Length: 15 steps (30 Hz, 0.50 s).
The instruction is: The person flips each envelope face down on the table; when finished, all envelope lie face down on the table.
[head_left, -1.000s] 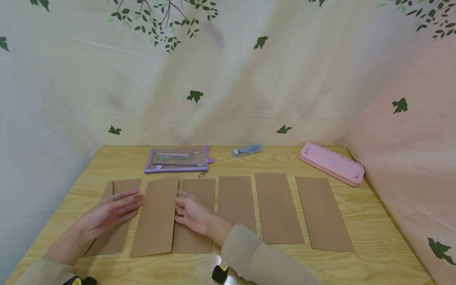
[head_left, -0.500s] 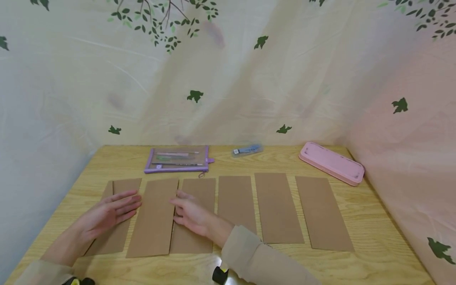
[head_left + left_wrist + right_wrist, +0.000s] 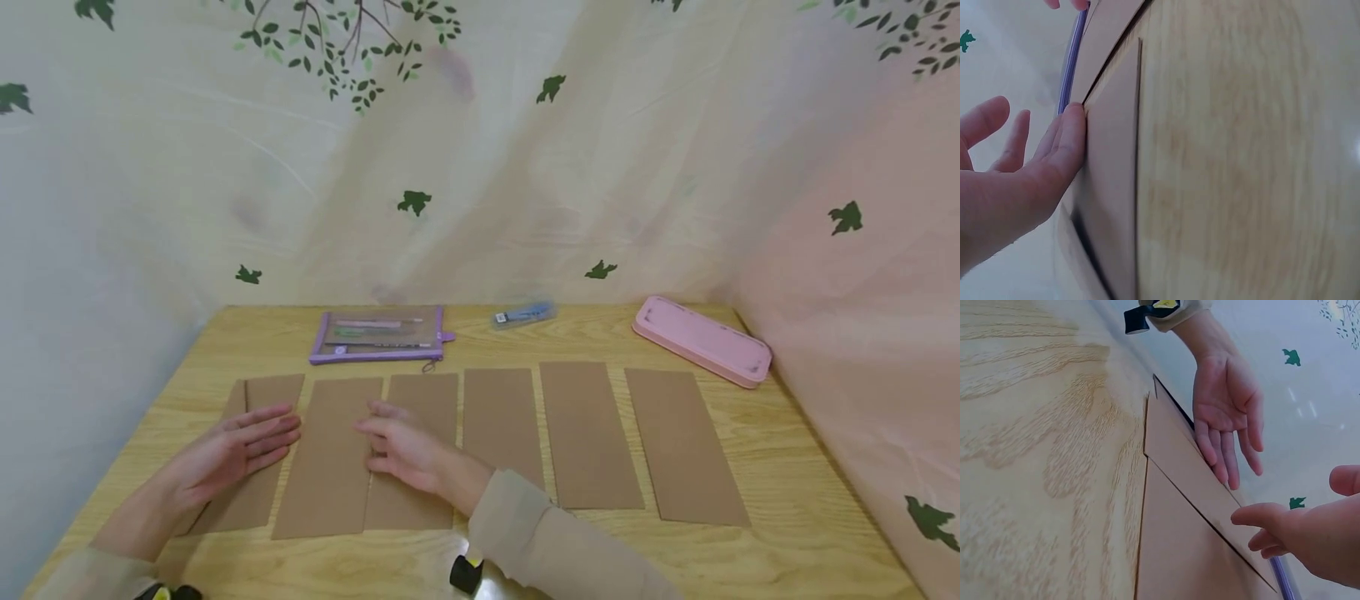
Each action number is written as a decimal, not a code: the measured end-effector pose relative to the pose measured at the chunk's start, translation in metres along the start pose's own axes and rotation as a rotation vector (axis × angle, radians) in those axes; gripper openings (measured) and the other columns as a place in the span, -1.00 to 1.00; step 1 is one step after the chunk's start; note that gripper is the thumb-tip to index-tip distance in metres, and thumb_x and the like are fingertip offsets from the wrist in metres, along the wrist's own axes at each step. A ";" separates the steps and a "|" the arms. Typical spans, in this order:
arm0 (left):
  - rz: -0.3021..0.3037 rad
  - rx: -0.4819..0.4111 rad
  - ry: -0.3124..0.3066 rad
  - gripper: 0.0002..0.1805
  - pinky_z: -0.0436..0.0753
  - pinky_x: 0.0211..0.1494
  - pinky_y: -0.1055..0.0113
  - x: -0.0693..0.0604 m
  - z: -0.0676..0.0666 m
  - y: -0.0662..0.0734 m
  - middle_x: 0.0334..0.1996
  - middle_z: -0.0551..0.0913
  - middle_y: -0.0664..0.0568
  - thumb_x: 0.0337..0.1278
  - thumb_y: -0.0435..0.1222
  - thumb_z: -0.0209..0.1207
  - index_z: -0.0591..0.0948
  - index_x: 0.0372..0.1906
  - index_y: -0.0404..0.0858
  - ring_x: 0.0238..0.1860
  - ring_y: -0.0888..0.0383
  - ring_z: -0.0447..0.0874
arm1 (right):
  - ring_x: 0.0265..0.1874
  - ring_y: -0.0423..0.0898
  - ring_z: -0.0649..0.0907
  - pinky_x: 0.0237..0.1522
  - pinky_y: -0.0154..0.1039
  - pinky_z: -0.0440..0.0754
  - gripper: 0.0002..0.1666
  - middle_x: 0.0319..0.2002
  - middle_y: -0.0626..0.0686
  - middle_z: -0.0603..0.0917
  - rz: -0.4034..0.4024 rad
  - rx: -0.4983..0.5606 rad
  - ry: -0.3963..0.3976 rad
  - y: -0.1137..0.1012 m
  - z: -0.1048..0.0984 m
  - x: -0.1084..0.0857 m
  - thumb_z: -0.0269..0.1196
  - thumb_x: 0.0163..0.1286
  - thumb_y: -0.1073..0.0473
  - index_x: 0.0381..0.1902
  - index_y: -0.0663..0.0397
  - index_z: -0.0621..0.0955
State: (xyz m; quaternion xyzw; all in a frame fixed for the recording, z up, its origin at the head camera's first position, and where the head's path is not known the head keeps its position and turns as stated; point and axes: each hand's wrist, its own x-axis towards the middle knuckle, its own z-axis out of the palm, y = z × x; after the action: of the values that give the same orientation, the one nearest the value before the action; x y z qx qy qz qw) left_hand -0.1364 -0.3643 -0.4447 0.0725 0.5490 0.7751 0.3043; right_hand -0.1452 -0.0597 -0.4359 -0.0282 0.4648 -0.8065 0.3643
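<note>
A row of several rectangular cardboard pieces lies on the wooden table in the head view. Over the leftmost cardboard (image 3: 243, 504), where two pieces overlap, my left hand (image 3: 236, 454) is held with fingers straight and close together, gripping nothing. The second cardboard piece (image 3: 330, 467) lies flat between my hands, its right edge against the third cardboard piece (image 3: 412, 508). At that seam is my right hand (image 3: 408, 450), fingers loosely bent and holding nothing. The right wrist view shows the left hand (image 3: 1225, 406) facing the right hand (image 3: 1316, 534) across the cardboard.
Along the back of the table lie a purple-edged zip pouch (image 3: 378, 354) with pens, a small clear pack with a blue item (image 3: 525, 314), and a pink pencil case (image 3: 701, 342). More cardboard pieces (image 3: 592, 442) lie to the right. A leaf-printed cloth (image 3: 480, 167) hangs around the table.
The second cardboard piece, earlier raised along its right edge at my right hand, now lies flat. My right fingers have come away from that edge. The left hand has barely moved.
</note>
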 end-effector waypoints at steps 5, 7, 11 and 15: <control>-0.032 0.037 -0.070 -0.52 0.48 0.38 0.23 -0.011 -0.008 0.009 0.32 0.55 0.09 0.68 -0.36 -0.35 0.40 0.47 -0.11 0.32 0.13 0.51 | 0.53 0.39 -0.05 0.44 0.34 0.13 -0.13 0.56 0.41 -0.02 0.004 -0.028 -0.023 -0.001 0.004 0.003 0.12 0.50 0.27 0.60 0.32 -0.03; -0.017 0.011 -0.116 -0.44 0.50 0.37 0.25 -0.019 -0.014 0.015 0.31 0.56 0.10 0.67 -0.40 -0.42 0.50 0.38 -0.01 0.32 0.14 0.52 | 0.52 0.38 -0.01 0.44 0.33 0.16 -0.15 0.55 0.42 0.02 0.007 -0.040 -0.033 -0.001 0.007 0.006 0.13 0.50 0.27 0.59 0.32 0.01; 0.024 0.091 -0.096 -0.40 0.57 0.29 0.30 -0.036 -0.027 0.029 0.28 0.60 0.15 0.65 -0.45 -0.44 0.53 0.36 0.03 0.27 0.18 0.56 | 0.52 0.38 0.05 0.43 0.31 0.20 -0.17 0.53 0.41 0.08 0.001 -0.042 -0.053 0.000 0.018 0.013 0.14 0.49 0.27 0.58 0.29 0.06; 0.041 0.303 0.010 -0.43 0.63 0.18 0.36 -0.051 -0.038 0.042 0.22 0.63 0.23 0.64 -0.46 -0.34 0.52 0.33 0.10 0.21 0.25 0.60 | 0.52 0.36 0.05 0.43 0.30 0.21 -0.22 0.53 0.38 0.09 -0.011 0.017 -0.084 0.002 0.031 0.020 0.11 0.49 0.31 0.57 0.30 0.09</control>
State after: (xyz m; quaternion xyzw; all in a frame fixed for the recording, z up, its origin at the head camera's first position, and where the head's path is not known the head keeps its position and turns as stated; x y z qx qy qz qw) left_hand -0.1286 -0.4319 -0.4099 0.1246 0.6595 0.6899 0.2713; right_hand -0.1469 -0.0948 -0.4260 -0.0615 0.4420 -0.8105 0.3794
